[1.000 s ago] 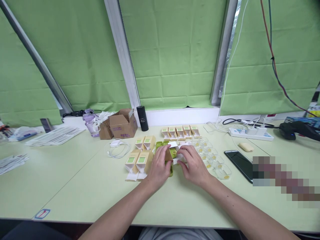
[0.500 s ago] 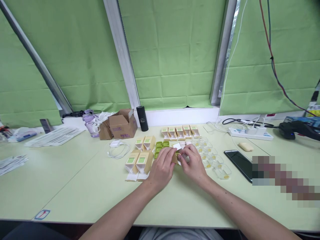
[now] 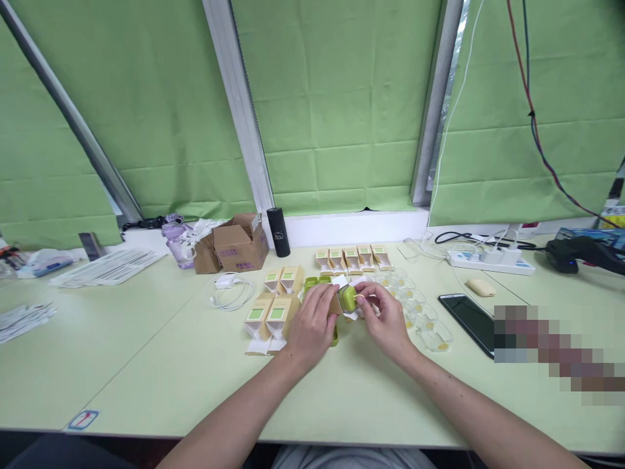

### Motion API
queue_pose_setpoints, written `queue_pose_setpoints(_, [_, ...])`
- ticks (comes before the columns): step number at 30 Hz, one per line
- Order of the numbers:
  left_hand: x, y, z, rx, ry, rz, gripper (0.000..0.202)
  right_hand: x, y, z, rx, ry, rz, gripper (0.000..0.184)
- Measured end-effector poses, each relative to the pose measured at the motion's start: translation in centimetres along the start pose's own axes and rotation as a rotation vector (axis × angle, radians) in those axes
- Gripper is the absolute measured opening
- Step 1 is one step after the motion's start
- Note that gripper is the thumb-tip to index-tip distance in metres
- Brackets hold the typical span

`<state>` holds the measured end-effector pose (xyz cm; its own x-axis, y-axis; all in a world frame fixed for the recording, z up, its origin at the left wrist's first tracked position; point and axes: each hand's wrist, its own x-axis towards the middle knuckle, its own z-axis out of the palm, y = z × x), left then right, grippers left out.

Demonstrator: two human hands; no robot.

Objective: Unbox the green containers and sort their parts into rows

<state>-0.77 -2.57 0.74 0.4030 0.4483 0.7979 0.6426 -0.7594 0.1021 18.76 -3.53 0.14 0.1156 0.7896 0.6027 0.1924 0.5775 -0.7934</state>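
Note:
My left hand is closed round a small tan cardboard box with its white flap open. At the box's mouth sits a rounded green object whose exact kind I cannot make out. The fingers of my right hand pinch a thin pale strip or string at the green object's right side. Small green containers stand behind my left hand, and part of another shows below it. Clear plastic cups with yellow dots lie right of my right hand.
Tan boxes with green labels stand at left, and a row of them at the back. A phone, a beige case and a power strip lie at right. A brown carton and black bottle stand behind.
The green object has come into view at the box's mouth. My right hand has shifted slightly right and now pinches the pale strip. A green container now shows below my left hand.

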Motion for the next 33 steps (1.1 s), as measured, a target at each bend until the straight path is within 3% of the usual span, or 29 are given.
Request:
queue_pose_setpoints(7, [0.1,-0.4,-0.1,0.02,0.014,-0.025,0.067,0.1,0.7,-0.3,0.122,0.004,0.138,0.027])
queue_pose_setpoints(16, [0.2,-0.2,-0.1,0.035,0.025,-0.005,0.068,0.0,0.1,-0.3,0.165,-0.05,0.091,0.031])
queue_pose_setpoints(19, [0.2,-0.2,-0.1,0.053,0.031,0.009,0.068,-0.1,-0.4,-0.5,0.229,-0.131,0.122,0.034])
queue_pose_setpoints(25, [0.2,-0.3,-0.2,0.068,0.026,0.043,0.068,-0.2,-1.3,-0.7,0.375,-0.406,0.339,0.041])
queue_pose_setpoints(33, [0.3,-0.4,-0.1,0.061,0.038,0.081,0.061,0.7,-2.1,-1.4,0.628,-0.525,0.554,0.056])
